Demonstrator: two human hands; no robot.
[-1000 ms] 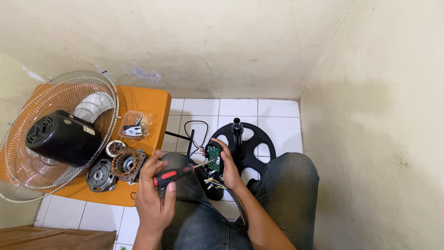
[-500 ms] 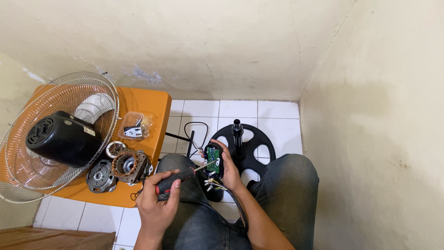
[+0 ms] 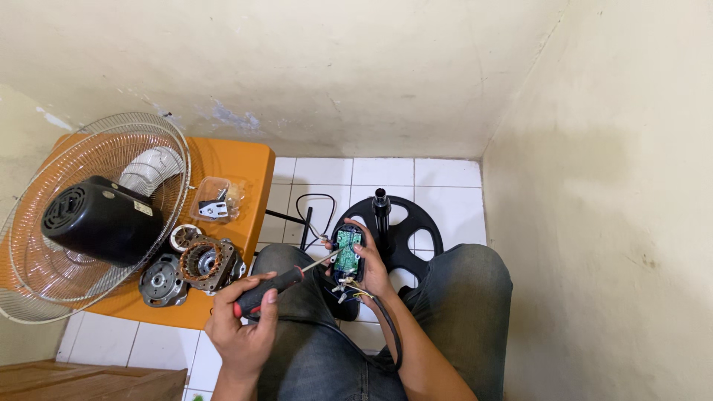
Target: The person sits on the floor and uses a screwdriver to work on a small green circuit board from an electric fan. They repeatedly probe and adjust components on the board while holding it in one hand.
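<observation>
- Left hand (image 3: 245, 327) clenched round red-black screwdriver (image 3: 278, 286), tip on the green circuit board (image 3: 347, 249) at 1 o'clock from it.
- Right hand (image 3: 369, 263) grips the black control housing (image 3: 349, 260) over the lap, board face up, wires hanging below.
- Step looks like working a board screw; next needs tip seated square, housing steady.
- Far, 10 o'clock: orange table (image 3: 245, 167), motor parts (image 3: 197, 263), fan guard (image 3: 89, 215); 12 o'clock: black fan base (image 3: 420, 230).

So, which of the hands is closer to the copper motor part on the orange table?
Left. The left hand, holding a screwdriver, is just below the motor part; the right hand is farther right.
</observation>
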